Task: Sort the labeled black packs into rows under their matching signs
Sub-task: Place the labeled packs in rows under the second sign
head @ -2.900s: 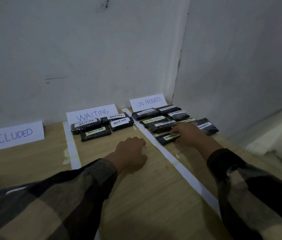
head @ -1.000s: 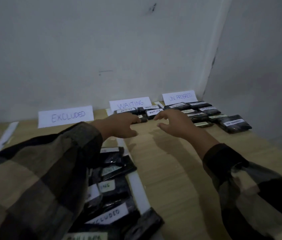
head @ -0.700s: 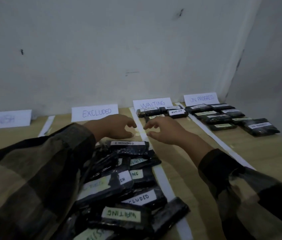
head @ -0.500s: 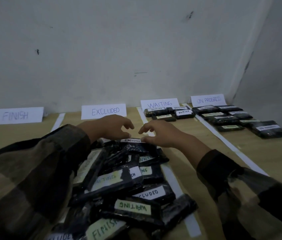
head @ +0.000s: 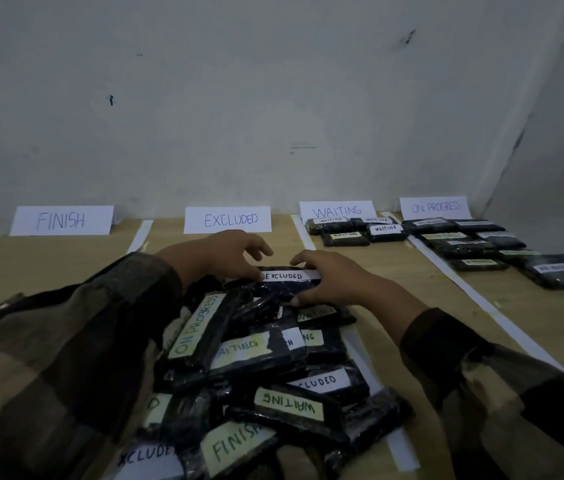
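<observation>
The EXCLUDED pack (head: 285, 284) lies on top of the far end of the heap (head: 256, 368) of unsorted black packs, a short way in front of the EXCLUDED sign (head: 227, 220) with its white label facing up. I read this as the pick-up step for that pack. My right hand (head: 329, 278) has its right end, fingers curled over the far edge and thumb tucked under the near edge. My left hand (head: 225, 254) sits at the other end, half closed, thumb on the left tip of the label. Its fingers arch above the far edge, and I cannot tell whether they have actually closed on the pack. Both forearms reach forward over the heap in plaid sleeves, wrists low, the hands facing each other across the pack. Next, I think, comes a clean lift clear of the slippery wrappers underneath, then a short carry forward to set it down flat on the bare tabletop (head: 169, 242) just in front of the sign. No pack lies there yet, so this one would start the row. To the right of the EXCLUDED sign, the WAITING sign (head: 337, 211) and ON PROGRESS sign (head: 435, 207) already have packs below them; to its left, the FINISH sign (head: 61, 220) has none that I can see.
</observation>
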### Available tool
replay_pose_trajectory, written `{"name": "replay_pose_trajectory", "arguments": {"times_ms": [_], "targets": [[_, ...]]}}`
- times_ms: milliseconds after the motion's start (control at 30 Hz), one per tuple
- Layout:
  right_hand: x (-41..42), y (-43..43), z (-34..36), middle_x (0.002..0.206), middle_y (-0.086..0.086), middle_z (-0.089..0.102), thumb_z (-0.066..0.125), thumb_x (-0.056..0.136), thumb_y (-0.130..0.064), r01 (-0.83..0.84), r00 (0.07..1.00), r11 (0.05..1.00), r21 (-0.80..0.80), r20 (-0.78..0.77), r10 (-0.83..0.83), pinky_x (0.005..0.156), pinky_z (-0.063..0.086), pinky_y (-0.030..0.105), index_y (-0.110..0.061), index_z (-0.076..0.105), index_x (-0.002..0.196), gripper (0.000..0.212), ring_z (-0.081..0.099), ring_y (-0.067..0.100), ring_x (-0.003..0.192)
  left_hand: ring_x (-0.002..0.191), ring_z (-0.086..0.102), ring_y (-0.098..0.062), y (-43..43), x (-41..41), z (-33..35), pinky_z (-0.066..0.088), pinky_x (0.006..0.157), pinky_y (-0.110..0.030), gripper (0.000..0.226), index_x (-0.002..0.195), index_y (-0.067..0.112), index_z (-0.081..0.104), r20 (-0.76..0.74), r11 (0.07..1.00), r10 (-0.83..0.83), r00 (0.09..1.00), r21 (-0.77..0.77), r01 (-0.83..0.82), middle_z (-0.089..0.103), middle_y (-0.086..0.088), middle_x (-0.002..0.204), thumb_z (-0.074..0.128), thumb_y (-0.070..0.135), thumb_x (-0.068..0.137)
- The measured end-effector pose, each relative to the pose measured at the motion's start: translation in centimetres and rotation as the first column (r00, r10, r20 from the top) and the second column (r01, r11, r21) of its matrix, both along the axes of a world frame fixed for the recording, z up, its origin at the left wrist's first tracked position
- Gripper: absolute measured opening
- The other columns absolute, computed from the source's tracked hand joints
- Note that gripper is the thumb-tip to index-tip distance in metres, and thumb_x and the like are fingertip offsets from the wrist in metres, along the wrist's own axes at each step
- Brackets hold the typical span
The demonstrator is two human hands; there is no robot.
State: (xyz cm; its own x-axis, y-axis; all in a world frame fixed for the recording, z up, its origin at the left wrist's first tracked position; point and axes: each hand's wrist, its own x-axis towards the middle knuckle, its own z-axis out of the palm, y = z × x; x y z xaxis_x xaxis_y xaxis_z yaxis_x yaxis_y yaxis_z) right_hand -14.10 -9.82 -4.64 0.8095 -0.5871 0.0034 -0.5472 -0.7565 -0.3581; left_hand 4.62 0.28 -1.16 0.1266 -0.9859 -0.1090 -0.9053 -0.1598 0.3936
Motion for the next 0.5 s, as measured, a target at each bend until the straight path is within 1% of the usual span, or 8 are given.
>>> {"name": "replay_pose_trajectory", "arguments": {"times_ms": [133, 167, 200, 267, 333, 400, 433, 500], "targets": [[0.1, 0.5, 0.5, 0.123, -0.005, 0.055, 0.08, 0.068, -0.042, -0.034, 0.998, 0.994, -0.102, 0.05, 0.039, 0.085, 0.044, 0.03, -0.028, 0.049, 0.129, 0.07, 0.052, 0.014, 0.107, 0.098, 0.054, -0.013, 0.0, 0.3, 0.3, 0.044, 0.097, -0.035, 0.062, 0.133, 0.028, 0.046, -0.057, 0.994, 0.022, 0.998, 0.104, -0.016, 0.054, 0.005, 0.128, 0.074, 0.025, 0.078], [0.0, 0.6, 0.6, 0.122, -0.005, 0.055, 0.08, 0.069, -0.04, -0.045, 0.996, 0.992, -0.119, 0.066, 0.053, 0.086, 0.045, 0.031, -0.028, 0.05, 0.128, 0.067, 0.052, 0.014, 0.106, 0.099, 0.056, -0.014, 0.0, 0.3, 0.4, 0.045, 0.096, -0.036, 0.063, 0.134, 0.028, 0.045, -0.08, 0.992, 0.03, 0.996, 0.127, -0.02, 0.055, 0.005, 0.127, 0.074, 0.025, 0.078], [0.0, 0.6, 0.7, 0.121, -0.005, 0.055, 0.079, 0.069, -0.038, -0.055, 0.995, 0.99, -0.132, 0.079, 0.066, 0.087, 0.045, 0.032, -0.029, 0.051, 0.127, 0.065, 0.051, 0.013, 0.106, 0.099, 0.057, -0.014, 0.0, 0.3, 0.4, 0.046, 0.093, -0.035, 0.061, 0.133, 0.026, 0.046, -0.098, 0.99, 0.036, 0.995, 0.139, -0.023, 0.058, 0.005, 0.125, 0.074, 0.025, 0.078], [-0.2, 0.6, 0.9, 0.12, -0.005, 0.054, 0.078, 0.07, -0.038, -0.082, 0.991, 0.983, -0.163, 0.088, 0.098, 0.087, 0.046, 0.033, -0.029, 0.051, 0.125, 0.062, 0.051, 0.013, 0.105, 0.097, 0.06, -0.014, 0.0, 0.4, 0.3, 0.044, 0.082, -0.025, 0.049, 0.125, 0.022, 0.053, -0.092, 0.994, 0.038, 0.995, 0.101, -0.029, 0.061, 0.004, 0.116, 0.073, 0.026, 0.08], [-0.2, 0.6, 1.0, 0.119, -0.005, 0.054, 0.078, 0.07, -0.041, -0.115, 0.987, 0.967, -0.226, 0.085, 0.137, 0.087, 0.044, 0.033, -0.029, 0.049, 0.126, 0.064, 0.049, 0.014, 0.107, 0.093, 0.061, -0.013, -0.2, 0.6, 0.2, 0.043, 0.076, -0.022, 0.036, 0.115, 0.02, 0.06, -0.072, 0.999, 0.041, 0.997, 0.025, -0.04, 0.064, 0.002, 0.109, 0.072, 0.025, 0.081], [-0.2, 0.4, 1.2, 0.119, -0.005, 0.054, 0.077, 0.071, -0.044, -0.133, 0.983, 0.945, -0.298, 0.084, 0.165, 0.085, 0.042, 0.03, -0.027, 0.048, 0.129, 0.067, 0.048, 0.014, 0.108, 0.094, 0.059, -0.011, -0.4, 0.8, 0.2, 0.043, 0.082, -0.023, 0.029, 0.111, 0.021, 0.064, -0.06, 0.998, 0.048, 0.997, -0.024, -0.049, 0.065, 0.001, 0.109, 0.07, 0.024, 0.082], [-0.1, 0.2, 1.4, 0.119, -0.005, 0.054, 0.077, 0.071, -0.045, -0.134, 0.981, 0.936, -0.326, 0.092, 0.173, 0.083, 0.04, 0.028, -0.026, 0.048, 0.129, 0.067, 0.048, 0.014, 0.108, 0.095, 0.058, -0.01, -0.5, 1.0, 0.4, 0.042, 0.085, -0.024, 0.029, 0.112, 0.022, 0.064, -0.052, 0.998, 0.053, 0.997, -0.041, -0.056, 0.065, 0.002, 0.112, 0.069, 0.025, 0.083], [0.1, -0.3, 1.7, 0.117, -0.005, 0.056, 0.076, 0.071, -0.047, -0.118, 0.978, 0.924, -0.364, 0.117, 0.171, 0.079, 0.038, 0.026, -0.025, 0.05, 0.127, 0.066, 0.048, 0.013, 0.107, 0.1, 0.054, -0.01, -0.6, 1.4, 0.8, 0.039, 0.089, -0.025, 0.036, 0.12, 0.022, 0.059, -0.021, 0.996, 0.059, 0.998, -0.073, -0.061, 0.063, 0.004, 0.118, 0.066, 0.028, 0.085]]}}
